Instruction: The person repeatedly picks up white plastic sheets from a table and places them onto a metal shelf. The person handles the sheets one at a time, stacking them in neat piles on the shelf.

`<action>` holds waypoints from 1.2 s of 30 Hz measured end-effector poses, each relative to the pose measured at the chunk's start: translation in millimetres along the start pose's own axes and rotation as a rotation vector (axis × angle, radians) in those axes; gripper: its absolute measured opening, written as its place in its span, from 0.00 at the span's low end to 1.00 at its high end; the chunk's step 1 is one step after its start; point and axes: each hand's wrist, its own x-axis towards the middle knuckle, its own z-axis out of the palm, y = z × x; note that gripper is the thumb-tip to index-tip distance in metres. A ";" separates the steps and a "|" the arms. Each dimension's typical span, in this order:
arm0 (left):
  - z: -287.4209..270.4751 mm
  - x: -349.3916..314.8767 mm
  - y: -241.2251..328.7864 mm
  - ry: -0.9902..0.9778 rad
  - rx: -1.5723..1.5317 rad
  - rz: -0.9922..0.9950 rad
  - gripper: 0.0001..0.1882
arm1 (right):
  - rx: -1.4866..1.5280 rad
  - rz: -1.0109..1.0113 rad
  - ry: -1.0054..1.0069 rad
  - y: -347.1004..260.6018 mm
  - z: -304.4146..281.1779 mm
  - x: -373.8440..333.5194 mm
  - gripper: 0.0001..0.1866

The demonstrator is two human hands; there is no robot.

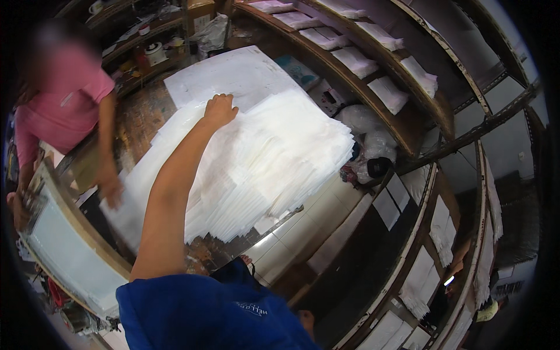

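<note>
My left hand [220,112] reaches across the table to the far edge of a broad, fanned stack of thin white sheets [291,137]. Its fingers are curled closed on the edge of a sheet. Beyond it lies a flat white board or large sheet [233,73]. At the bottom, beside my blue shirt, only a bit of my right hand [306,321] shows; its fingers are hidden. On the left, a person in a pink shirt [64,99] has one blurred hand [109,185] by the stack's near-left edge and the other at a wood-framed pale screen [79,248].
Wooden racks [350,44] at the back right hold several white bundles. More racks with hanging white sheets [421,280] stand at the right. Clear plastic bags [364,131] lie beyond the table's right end. A tiled floor [303,224] shows below the table edge.
</note>
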 end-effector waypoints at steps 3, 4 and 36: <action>27.8 22.6 1.5 -0.189 0.199 -0.046 0.18 | 0.037 0.038 0.034 -16.9 -5.6 -15.3 0.13; 33.7 29.8 2.9 -0.181 0.238 -0.035 0.15 | 0.059 0.037 0.046 -27.1 -7.6 -24.2 0.13; -77.8 -425.4 350.8 -0.107 -0.515 1.899 0.17 | 0.768 -0.473 0.406 -246.6 -148.4 -185.8 0.12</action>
